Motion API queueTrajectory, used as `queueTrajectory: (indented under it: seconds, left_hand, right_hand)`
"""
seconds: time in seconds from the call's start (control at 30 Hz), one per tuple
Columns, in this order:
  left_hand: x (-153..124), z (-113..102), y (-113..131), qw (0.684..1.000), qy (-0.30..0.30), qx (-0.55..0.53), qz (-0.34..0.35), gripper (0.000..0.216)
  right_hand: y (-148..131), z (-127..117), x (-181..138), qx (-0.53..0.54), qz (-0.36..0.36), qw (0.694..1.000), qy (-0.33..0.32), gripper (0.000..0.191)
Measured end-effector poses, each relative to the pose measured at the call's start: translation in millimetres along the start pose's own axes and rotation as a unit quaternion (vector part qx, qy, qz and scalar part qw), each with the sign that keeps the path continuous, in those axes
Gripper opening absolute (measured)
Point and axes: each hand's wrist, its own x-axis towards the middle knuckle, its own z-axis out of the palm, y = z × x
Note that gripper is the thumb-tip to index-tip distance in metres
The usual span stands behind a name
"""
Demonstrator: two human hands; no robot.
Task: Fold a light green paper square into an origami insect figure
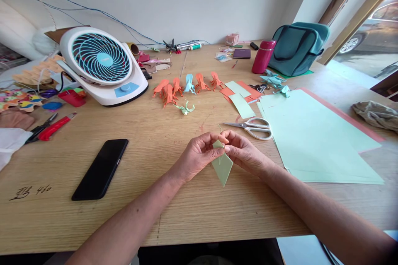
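Note:
A folded piece of pale green paper [223, 170] is held up over the table between both hands, its lower end a pointed diamond shape. My left hand [203, 149] pinches its upper left side with thumb and fingers. On the upper right side, my right hand [244, 151] pinches the same paper, fingertips close to the left ones. The fingers hide part of the upper folds. Just beyond my right hand lie scissors [256, 127] with white handles. A small green folded paper figure [185, 108] rests farther back, before several orange figures [168, 93] and a blue one [189, 84].
Large green sheets [320, 140] cover the right side. Cut paper strips [242, 105] lie behind the scissors. A black phone [101, 169], a red utility knife [56, 127] and a fan [101, 64] are on the left. A pink bottle [263, 56] and teal bag [297, 51] stand back right.

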Motion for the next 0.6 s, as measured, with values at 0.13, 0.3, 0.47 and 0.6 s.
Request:
queueTrajectory:
  seconds: [0.13, 0.3, 0.47, 0.6]
  left_hand:
    - [0, 0, 0, 0.999, 0.019, 0.024, 0.015, 0.022]
    - [2, -2, -2, 0.997, 0.064, 0.039, 0.037, 0.024]
    - [3, -3, -2, 0.995, 0.077, 0.042, 0.037, 0.024]
    - [3, -5, -5, 0.994, 0.086, 0.054, 0.029, 0.020]
  right_hand:
    - [-2, 2, -1, -0.043, 0.006, 0.999, 0.033, 0.048]
    - [-9, 5, -3, -0.123, -0.051, 0.988, 0.073, 0.041]
    - [-7, 3, -4, -0.185, -0.082, 0.979, 0.038, 0.034]
    - [5, -2, -2, -0.243, -0.095, 0.965, 0.032, 0.031]
